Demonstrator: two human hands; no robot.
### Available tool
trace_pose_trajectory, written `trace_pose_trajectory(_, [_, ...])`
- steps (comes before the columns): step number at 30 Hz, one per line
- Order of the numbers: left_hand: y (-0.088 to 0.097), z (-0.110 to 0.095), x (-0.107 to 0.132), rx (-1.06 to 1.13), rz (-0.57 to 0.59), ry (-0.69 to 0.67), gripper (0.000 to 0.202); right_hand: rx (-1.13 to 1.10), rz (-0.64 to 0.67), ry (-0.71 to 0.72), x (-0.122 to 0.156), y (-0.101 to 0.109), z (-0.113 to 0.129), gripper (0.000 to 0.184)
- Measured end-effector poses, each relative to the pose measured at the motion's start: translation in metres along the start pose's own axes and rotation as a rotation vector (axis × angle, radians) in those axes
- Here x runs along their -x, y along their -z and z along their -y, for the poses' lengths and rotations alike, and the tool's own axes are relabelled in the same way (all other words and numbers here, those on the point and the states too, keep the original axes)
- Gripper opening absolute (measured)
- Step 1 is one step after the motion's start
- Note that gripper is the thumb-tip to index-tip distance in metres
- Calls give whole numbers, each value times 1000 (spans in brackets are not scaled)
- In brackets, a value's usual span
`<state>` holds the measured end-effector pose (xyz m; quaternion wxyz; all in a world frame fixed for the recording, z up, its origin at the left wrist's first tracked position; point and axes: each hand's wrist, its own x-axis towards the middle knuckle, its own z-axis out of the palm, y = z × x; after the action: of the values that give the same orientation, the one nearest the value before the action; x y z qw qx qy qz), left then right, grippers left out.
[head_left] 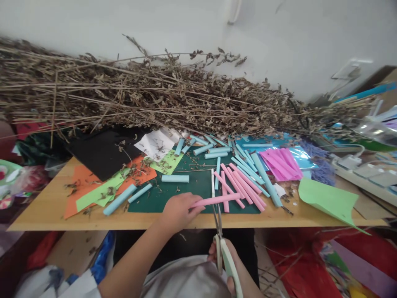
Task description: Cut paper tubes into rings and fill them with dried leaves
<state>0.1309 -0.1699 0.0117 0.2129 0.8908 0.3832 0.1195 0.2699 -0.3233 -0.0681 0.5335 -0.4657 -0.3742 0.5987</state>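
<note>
A pink rolled paper tube lies level in my left hand, its left end pinched between thumb and fingers. My right hand is closed round the handles of a pair of scissors with pale green grips. The scissor blades point away from me, slightly parted, and reach the underside of the tube near its middle. Just beyond, several more pink paper tubes lie side by side on a dark green mat. Light blue paper tubes are scattered around them.
Dried leafy stalks are heaped along the wall. Black paper, orange paper and green sheets lie left. Pink paper strips, a curled green sheet and a power strip sit right. The wooden table's edge is near me.
</note>
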Motion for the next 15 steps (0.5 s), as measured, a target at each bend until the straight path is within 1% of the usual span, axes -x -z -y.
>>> trace_pose_trajectory(3, [1,3,5,-20,23,-28,23,74,86,5,-2,-6,9,67])
trace_pose_trajectory(5, [0,6,8,-30,37,-62,23,73,66,3,-4,-10,13,66])
trace_pose_trajectory(8, [-2,12,11,-26,50,-89,23,28,22,-42,-7,-15,14,62])
trace_pose_trajectory(11, [-5,18,13,14,61,-78,23,-32,-3,-97,-13,-19,10,60])
trace_pose_trajectory(15, [-9,26,13,43,57,-72,22,-102,-27,-129,-24,-24,10,60])
